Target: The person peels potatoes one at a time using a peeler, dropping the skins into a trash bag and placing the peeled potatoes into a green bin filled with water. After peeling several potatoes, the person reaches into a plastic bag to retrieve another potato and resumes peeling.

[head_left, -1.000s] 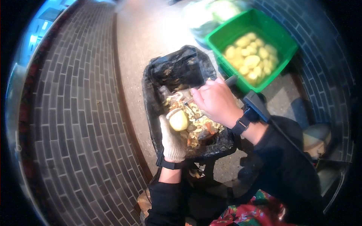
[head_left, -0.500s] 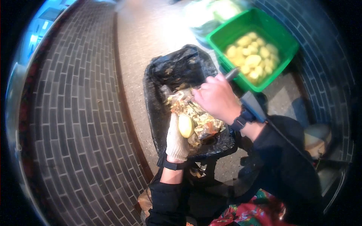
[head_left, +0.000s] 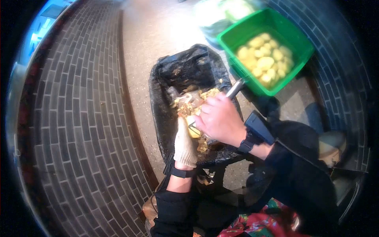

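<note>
My left hand (head_left: 184,143), in a pale knitted glove, is closed round a peeled yellow potato (head_left: 194,132) above a bin. My bare right hand (head_left: 221,118) grips a knife or peeler (head_left: 235,88) by its dark handle, and the tool's metal end touches the potato. Beneath both hands the bin, lined with a black bag (head_left: 165,77), holds peelings (head_left: 188,103) and some clear plastic. My fingers cover part of the potato.
A green tub (head_left: 300,51) with many peeled potatoes (head_left: 265,62) stands at the upper right. Behind it sits a clear plastic bag (head_left: 209,25). A brick wall (head_left: 83,102) runs along the left. A shoe (head_left: 331,148) shows at right.
My right hand has moved down and slightly left, bringing the tool from above the peelings onto the potato. My left hand has stayed nearly in place.
</note>
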Demonstrator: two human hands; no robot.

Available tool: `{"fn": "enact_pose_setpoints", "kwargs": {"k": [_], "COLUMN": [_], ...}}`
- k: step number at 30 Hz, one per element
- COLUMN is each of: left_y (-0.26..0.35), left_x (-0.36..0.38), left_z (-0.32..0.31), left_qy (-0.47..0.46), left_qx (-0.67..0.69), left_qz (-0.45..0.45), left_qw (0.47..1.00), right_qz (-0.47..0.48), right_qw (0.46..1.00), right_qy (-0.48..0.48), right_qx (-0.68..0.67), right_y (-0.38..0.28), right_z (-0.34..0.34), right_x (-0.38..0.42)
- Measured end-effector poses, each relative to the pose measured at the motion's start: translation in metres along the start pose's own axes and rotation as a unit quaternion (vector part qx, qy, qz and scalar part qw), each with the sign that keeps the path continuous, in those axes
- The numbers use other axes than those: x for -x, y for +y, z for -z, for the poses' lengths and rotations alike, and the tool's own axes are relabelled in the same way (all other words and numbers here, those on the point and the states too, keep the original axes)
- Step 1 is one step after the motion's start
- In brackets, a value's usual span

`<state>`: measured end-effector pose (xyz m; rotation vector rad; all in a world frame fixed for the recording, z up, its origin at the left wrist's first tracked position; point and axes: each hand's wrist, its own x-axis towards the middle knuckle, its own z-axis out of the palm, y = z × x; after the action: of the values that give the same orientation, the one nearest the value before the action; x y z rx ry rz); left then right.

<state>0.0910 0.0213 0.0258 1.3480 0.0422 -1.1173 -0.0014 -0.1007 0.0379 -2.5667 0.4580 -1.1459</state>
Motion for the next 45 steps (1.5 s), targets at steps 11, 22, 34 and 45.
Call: {"fn": "enact_pose_setpoints", "kwargs": {"k": [11,22,34,45], "left_y": [0.012,0.013,0.007,0.005], "left_x": [0.009,0.013,0.007,0.003], "left_z": [-0.010,-0.011,-0.010,0.000], "left_qy": [-0.019,-0.030,-0.030,-0.058], "left_qx": [0.153,0.107,0.136,0.094], "left_qz": [0.015,0.016,0.041,0.064], "left_qw": [0.988,0.994,0.989,0.992], "right_qz": [-0.026,-0.020,-0.015,-0.004], "right_qw": [0.999,0.999,0.999,0.996], "right_qy": [0.022,0.021,-0.012,0.004], "right_qx": [-0.029,-0.013,-0.050,-0.085], "right_y": [0.003,0.000,0.001,-0.006], "right_z": [0.002,0.006,0.005,0.000], "right_x": [-0.006,-0.004,-0.004,0.004]}}
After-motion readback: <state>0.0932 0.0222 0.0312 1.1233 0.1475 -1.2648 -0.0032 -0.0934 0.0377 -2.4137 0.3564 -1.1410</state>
